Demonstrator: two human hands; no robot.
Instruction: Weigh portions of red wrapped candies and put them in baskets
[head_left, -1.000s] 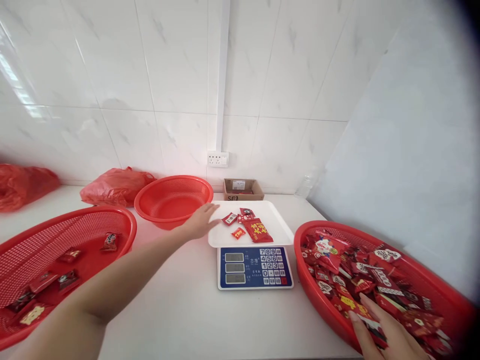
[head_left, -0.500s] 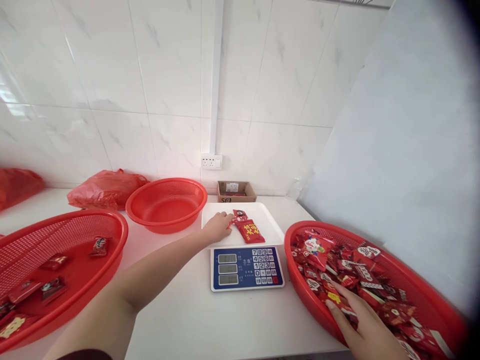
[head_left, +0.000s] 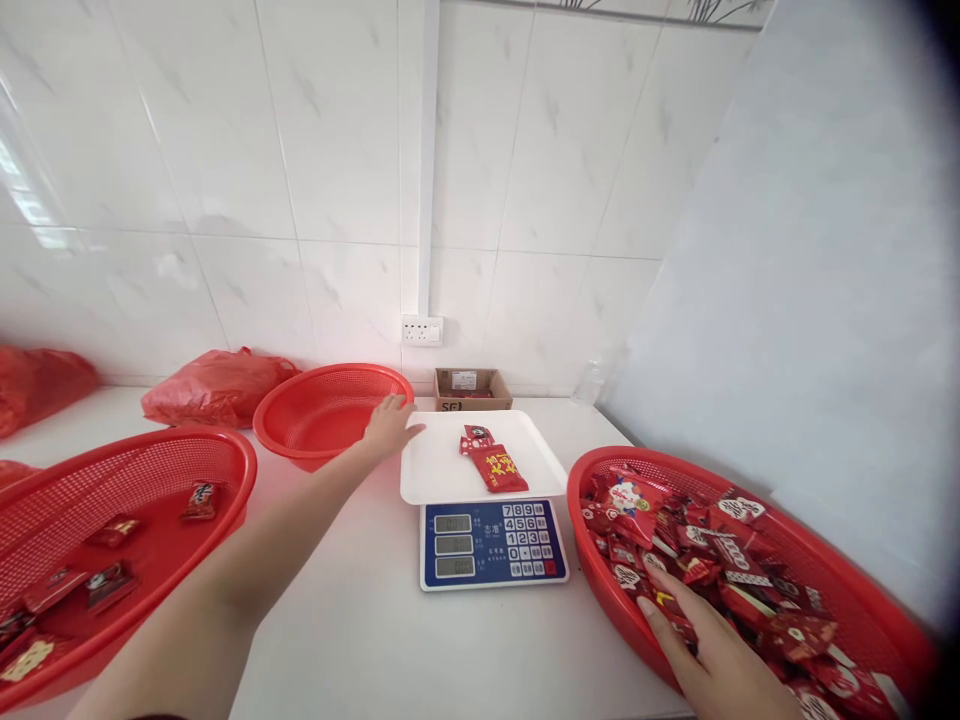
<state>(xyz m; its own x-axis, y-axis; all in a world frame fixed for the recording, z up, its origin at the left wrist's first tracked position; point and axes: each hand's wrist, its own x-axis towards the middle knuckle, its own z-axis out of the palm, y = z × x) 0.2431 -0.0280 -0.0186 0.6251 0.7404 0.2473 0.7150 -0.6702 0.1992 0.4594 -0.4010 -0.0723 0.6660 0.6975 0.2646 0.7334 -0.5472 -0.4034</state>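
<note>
My left hand [head_left: 391, 424] is open, its fingers spread over the left edge of the white tray of a digital scale [head_left: 495, 540], beside the rim of a round red basket [head_left: 300, 440]; nothing is in it. On the tray lie a small red packet [head_left: 477, 436] and a larger red snack packet with yellow lettering [head_left: 499, 468], touching each other. My right hand [head_left: 701, 640] reaches into the red basket at right [head_left: 600, 575], thumb and fingers around a red snack packet with yellow print [head_left: 669, 605]. Its other fingers are partly hidden among the packets.
At left stands another red basket [head_left: 240, 470] with several small red packets. Red plastic bags [head_left: 217, 385] lie along the tiled wall. Behind the scale is a cardboard box [head_left: 472, 388], below a wall socket [head_left: 422, 330]. A pale panel [head_left: 780, 300] bounds the right side.
My left hand has let go of the small packet on the tray and moved left, its fingers opening. My right hand stays at the packet in the right basket, shifting slightly.
</note>
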